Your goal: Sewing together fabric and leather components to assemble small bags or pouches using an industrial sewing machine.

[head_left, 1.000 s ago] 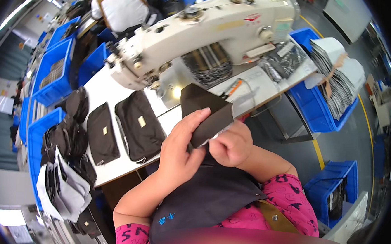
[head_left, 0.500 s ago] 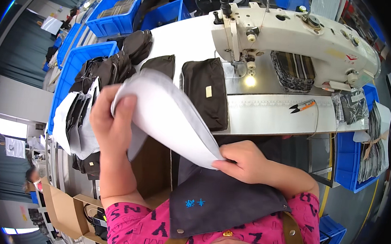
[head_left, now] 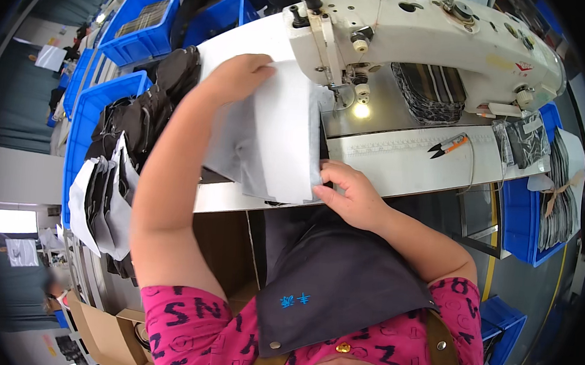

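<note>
A white fabric panel (head_left: 279,134) lies over the front of the sewing table, its right edge just left of the needle area of a white sewing machine (head_left: 445,34). My left hand (head_left: 242,77) is closed on the panel's far edge, near the machine head. At the near right corner my right hand (head_left: 349,192) pinches the panel's edge between thumb and fingers. The dark brown cloth pieces beneath are mostly covered, with only dark slivers showing along the panel's edges.
Right of the needle sits a stack of striped fabric pieces (head_left: 429,94). Orange-handled thread snips (head_left: 450,146) lie near the table's front edge. Dark pouches (head_left: 123,130) fill a blue bin (head_left: 79,134) on the left. Another blue bin (head_left: 517,218) holds bundled panels at right. An open cardboard box (head_left: 102,332) stands below left.
The white panel, earlier held up and curved above the table's front, now lies flatter over the dark pieces. My left hand has moved away and right; my right hand moved slightly left and away.
</note>
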Demonstrator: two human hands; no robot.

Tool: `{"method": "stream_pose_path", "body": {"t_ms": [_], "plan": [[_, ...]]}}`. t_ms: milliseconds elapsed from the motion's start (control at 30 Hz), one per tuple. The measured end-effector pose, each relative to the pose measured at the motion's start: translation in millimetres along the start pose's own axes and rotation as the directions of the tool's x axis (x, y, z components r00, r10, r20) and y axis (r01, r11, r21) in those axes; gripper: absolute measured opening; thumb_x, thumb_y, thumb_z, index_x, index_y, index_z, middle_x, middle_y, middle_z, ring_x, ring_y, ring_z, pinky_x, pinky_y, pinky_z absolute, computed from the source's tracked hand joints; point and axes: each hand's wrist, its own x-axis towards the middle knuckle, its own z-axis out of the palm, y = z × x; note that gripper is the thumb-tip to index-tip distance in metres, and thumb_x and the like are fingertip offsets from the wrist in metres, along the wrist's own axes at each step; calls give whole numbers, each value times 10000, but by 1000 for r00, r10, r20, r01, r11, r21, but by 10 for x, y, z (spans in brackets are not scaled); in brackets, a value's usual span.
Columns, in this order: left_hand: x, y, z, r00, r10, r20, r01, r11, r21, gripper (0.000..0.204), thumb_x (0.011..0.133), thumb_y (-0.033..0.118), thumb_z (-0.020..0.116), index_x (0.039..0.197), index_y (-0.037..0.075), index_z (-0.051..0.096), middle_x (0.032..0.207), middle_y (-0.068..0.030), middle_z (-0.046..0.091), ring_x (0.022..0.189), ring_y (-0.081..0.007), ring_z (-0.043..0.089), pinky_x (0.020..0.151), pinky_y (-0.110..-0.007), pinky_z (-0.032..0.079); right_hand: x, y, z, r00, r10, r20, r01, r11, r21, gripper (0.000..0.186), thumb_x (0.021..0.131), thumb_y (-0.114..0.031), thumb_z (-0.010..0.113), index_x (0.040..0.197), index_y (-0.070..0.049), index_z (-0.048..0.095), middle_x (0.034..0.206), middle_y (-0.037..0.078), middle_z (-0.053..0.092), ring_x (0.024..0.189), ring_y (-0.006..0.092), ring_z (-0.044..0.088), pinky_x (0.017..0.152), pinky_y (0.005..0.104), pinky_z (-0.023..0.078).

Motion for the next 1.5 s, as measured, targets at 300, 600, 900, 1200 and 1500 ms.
{"method": "stream_pose_path", "body": {"t_ms": [300, 600, 900, 1200, 1500], "plan": [[-680, -100, -1264, 936, -244, 253, 272, 959, -82, 339, 1019, 271, 622, 1203, -5, 690, 1161, -98, 741, 1081, -260, 676, 970, -382, 492, 310, -162, 196, 884, -61, 464, -274, 736, 619, 310, 1061, -246, 612, 852, -55, 486, 801, -1, 469, 736, 100, 415, 656, 296, 388], [158, -130, 615, 975, -173, 137, 167, 985, 52, 383, 941, 365, 711, 1158, 50, 723, 1229, -176, 709, 1128, -356, 669, 960, -437, 516, 29, 131, -9, 948, -268, 170, 317, 790, -524, 120, 904, -133, 671, 907, -22, 625, 1056, 162, 655, 1254, 391, 574, 1156, 532, 393], [-479, 162, 1571, 857, -49, -514, -34, 988, -150, 243, 868, 250, 801, 952, 46, 699, 920, -96, 631, 918, -312, 566, 870, -407, 452, 88, 322, -516, 886, -402, 232, 428, 514, -743, 300, 853, -130, 681, 1122, 2, 697, 1161, 132, 721, 1049, 300, 682, 940, 458, 526], [-623, 218, 1546, 874, -116, -471, -68, 932, -356, 256, 888, 250, 793, 919, 51, 634, 903, -78, 609, 864, -287, 539, 835, -385, 420, 615, 429, -894, 899, -272, 344, 417, 287, -862, 524, 857, -391, 778, 1224, -27, 693, 1352, 65, 658, 1214, 227, 562, 977, 370, 469], [-224, 410, 1289, 915, -2, -404, -98, 969, -226, 165, 940, 257, 735, 947, 101, 682, 804, -15, 645, 778, -223, 599, 873, -409, 378, 558, 389, -859, 936, -238, 261, 341, 414, -844, 614, 812, -447, 806, 1234, -25, 663, 1408, 75, 617, 1250, 261, 537, 1035, 407, 439]]}}
